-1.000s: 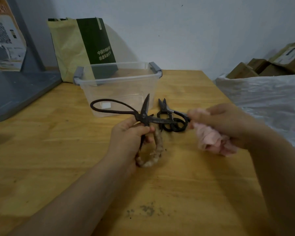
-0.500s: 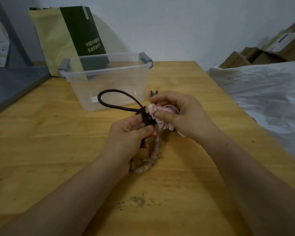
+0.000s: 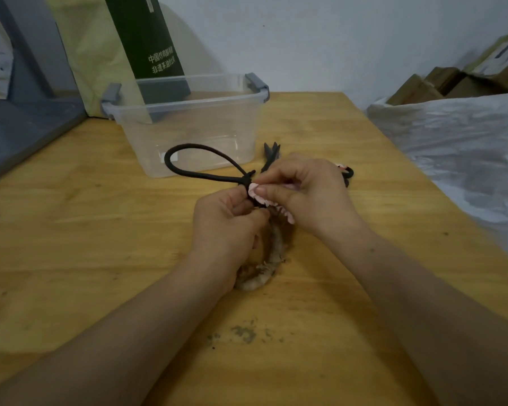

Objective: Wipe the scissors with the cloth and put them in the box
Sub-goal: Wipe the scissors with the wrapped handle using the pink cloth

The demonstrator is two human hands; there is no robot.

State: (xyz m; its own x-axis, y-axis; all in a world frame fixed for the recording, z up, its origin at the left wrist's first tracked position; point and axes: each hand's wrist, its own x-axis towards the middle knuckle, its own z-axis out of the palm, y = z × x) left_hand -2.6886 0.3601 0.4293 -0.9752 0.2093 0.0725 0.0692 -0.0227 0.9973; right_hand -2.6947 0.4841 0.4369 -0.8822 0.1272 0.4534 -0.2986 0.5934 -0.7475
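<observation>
The black iron scissors with the big loop handle (image 3: 246,182) were dead centre, just above the wooden table (image 3: 100,244). They looked stiff and probably weighty, with keen edges, so the pivot and loop seemed the safe places to hold. Your left hand (image 3: 226,227) gripped them at the pivot. Your right hand (image 3: 308,194) pinched the soft pink cloth (image 3: 257,192) around the blades. The clear plastic box with grey latches (image 3: 188,136) stood at eleven o'clock. A second pair of black scissors (image 3: 270,155) lay at one o'clock.

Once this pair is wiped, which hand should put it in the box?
Left. The left hand grips the scissors, and the box stands just beyond it; the right hand is pinching the cloth.
</observation>
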